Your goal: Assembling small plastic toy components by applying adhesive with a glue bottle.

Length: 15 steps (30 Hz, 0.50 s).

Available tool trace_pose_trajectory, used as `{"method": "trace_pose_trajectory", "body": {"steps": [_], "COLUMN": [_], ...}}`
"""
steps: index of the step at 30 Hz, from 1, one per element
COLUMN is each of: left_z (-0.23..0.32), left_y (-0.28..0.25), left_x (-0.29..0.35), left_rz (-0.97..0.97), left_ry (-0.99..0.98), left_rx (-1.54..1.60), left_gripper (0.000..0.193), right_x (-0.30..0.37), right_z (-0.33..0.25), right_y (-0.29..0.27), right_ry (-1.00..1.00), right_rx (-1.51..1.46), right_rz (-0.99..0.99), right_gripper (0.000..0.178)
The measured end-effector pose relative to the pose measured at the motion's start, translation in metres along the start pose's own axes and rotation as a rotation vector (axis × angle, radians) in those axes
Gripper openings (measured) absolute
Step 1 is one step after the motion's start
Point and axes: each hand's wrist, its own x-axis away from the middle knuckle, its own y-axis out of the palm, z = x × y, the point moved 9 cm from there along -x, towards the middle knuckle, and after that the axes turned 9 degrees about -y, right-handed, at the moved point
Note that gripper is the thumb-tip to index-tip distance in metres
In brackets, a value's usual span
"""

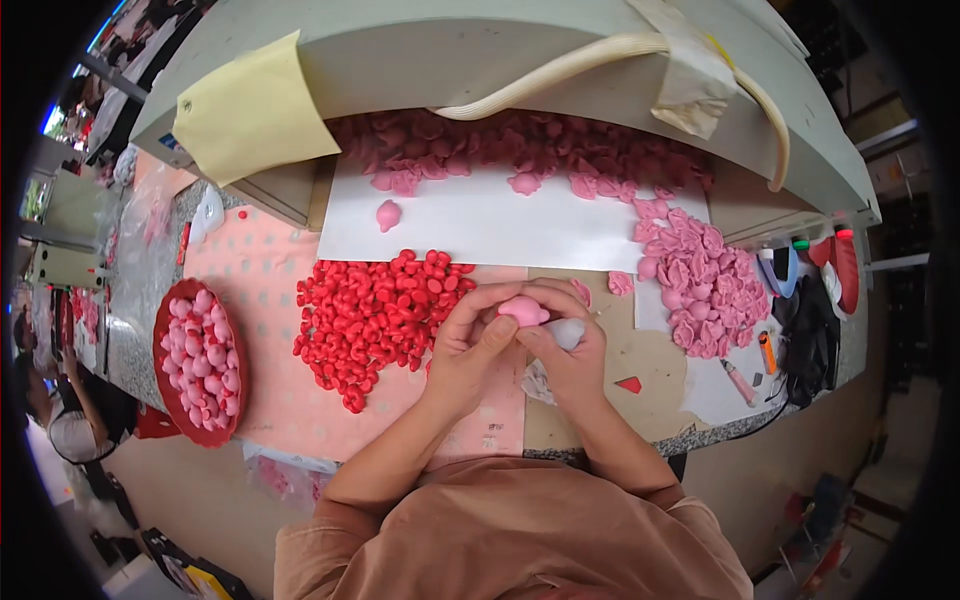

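Both of my hands are together over the middle of the bench. My left hand (465, 355) and my right hand (575, 365) pinch a small round pink plastic piece (525, 311) with a short nub, thumbs pressed to its near side. A whitish, rounded object (567, 333) also sits at my right hand, by the thumb; its kind I cannot make out. To the left of my hands lies a heap of small glossy red plastic parts (385, 310). At the far left stands a red basket (163, 385) filled with pink pieces bearing bits of red.
A grey hood (520, 75) with a cream hose (560, 65) arches over the back. Under it, thin pink pieces (520, 140) pile up on a white sheet (450, 225). More pink pieces (700, 280) heap at right, near an orange cutter (767, 352) and a black cloth (810, 345).
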Motion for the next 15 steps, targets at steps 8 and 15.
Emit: {"method": "trace_pose_trajectory", "body": {"steps": [8, 15], "left_z": [-0.001, -0.008], "left_y": [0.009, 0.003], "left_x": [-0.009, -0.01], "left_rz": [-0.121, -0.033], "left_ry": [-0.107, -0.198], "left_rx": [0.142, 0.394], "left_gripper": [0.024, 0.033], "right_x": [0.005, 0.006], "right_z": [0.029, 0.032], "right_y": [-0.013, -0.021], "right_ry": [0.395, 0.398], "right_rx": [-0.649, -0.554], "right_rz": [0.284, 0.32], "right_gripper": [0.027, 0.024]}}
